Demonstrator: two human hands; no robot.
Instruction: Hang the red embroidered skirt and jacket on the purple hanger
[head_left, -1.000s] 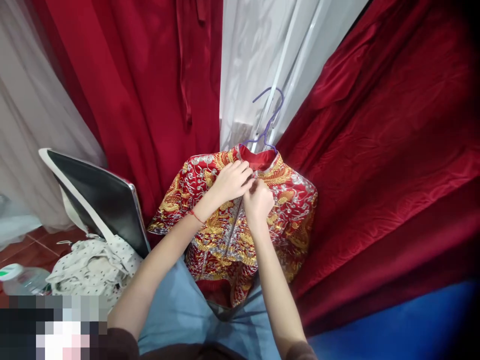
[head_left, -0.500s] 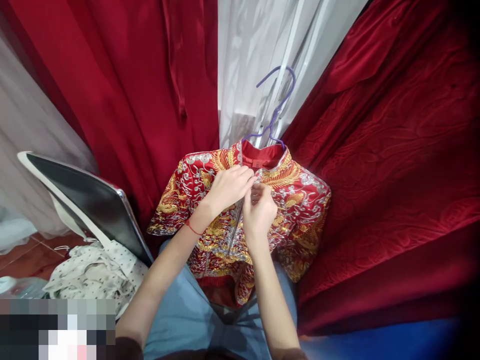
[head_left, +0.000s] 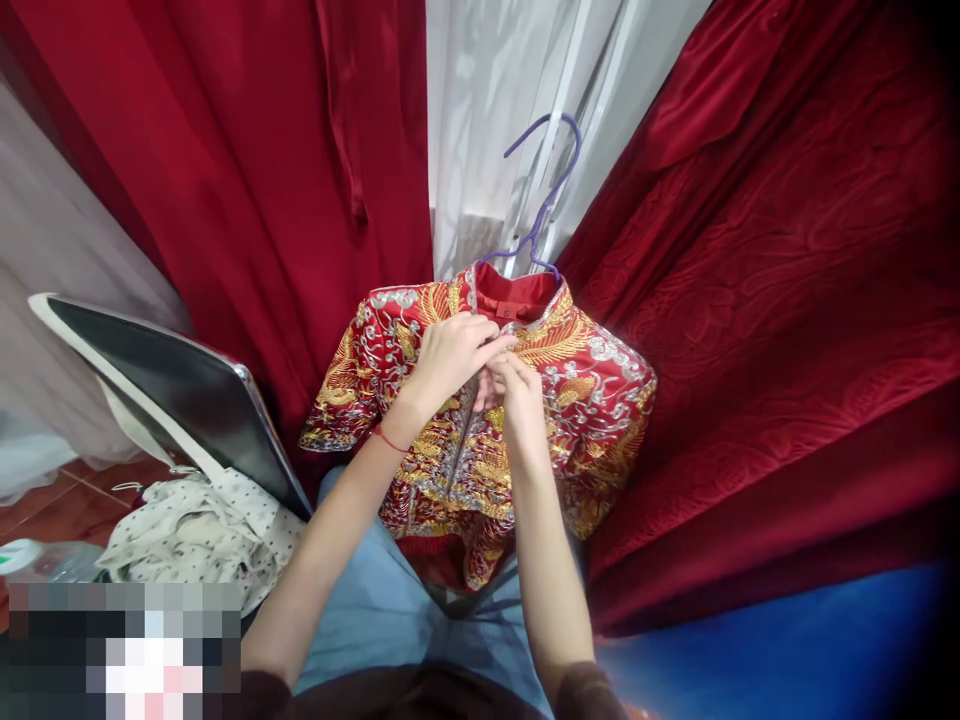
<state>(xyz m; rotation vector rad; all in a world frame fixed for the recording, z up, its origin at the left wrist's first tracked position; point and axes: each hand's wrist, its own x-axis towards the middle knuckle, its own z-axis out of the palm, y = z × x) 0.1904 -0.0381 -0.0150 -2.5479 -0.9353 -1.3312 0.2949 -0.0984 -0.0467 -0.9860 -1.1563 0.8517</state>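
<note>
A red jacket (head_left: 574, 390) with gold and silver embroidery hangs on a purple hanger (head_left: 541, 215) and drapes down over my lap. My left hand (head_left: 455, 358) lies across its upper front just below the stand collar, fingers closed on the front edge. Right beside it, my right hand (head_left: 516, 395) has its fingers bent and gathered at the same edge, close to my left fingertips. The small spot between the fingertips is hidden, so any fastener there cannot be made out. Below the hands, the front opening runs down as a silver-trimmed line.
Red curtains (head_left: 787, 330) hang on both sides, with white sheer fabric (head_left: 480, 120) behind the hanger. At left stands a dark panel with a pale edge (head_left: 172, 385), beside bunched dotted cloth (head_left: 195, 530) and a clear plastic bottle (head_left: 64, 560). Blue material (head_left: 787, 640) lies at lower right.
My right fingers have shifted from a tight curl to a looser bend at the jacket's edge. My left hand stays near the collar. The whole view has shifted slightly.
</note>
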